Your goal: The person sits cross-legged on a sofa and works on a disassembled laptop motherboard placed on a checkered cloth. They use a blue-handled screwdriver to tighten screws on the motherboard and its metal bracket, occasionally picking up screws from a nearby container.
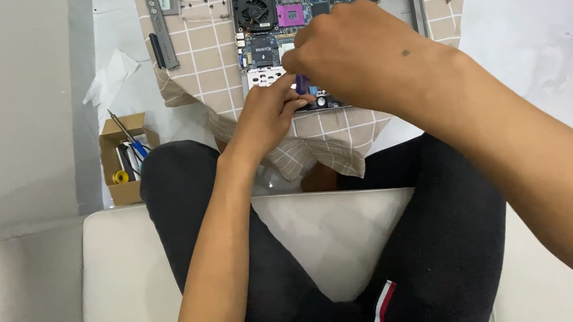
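An opened laptop base with its bare motherboard [293,10] lies on a checked cloth [208,51] over a glass table. My right hand [353,51] is closed around a purple-handled screwdriver [301,83], held upright over the board's near edge. My left hand [267,110] rests at the board's near left edge, its fingertips touching the tool's lower part. A fan [255,11] and a purple processor socket [291,15] show on the board.
A small cardboard box [124,160] holding screwdrivers stands at the left of the table. A long dark strip [158,20] and small screws [200,2] lie on the cloth. Crumpled tissue [109,78] lies left. My legs rest on a white sofa [117,303].
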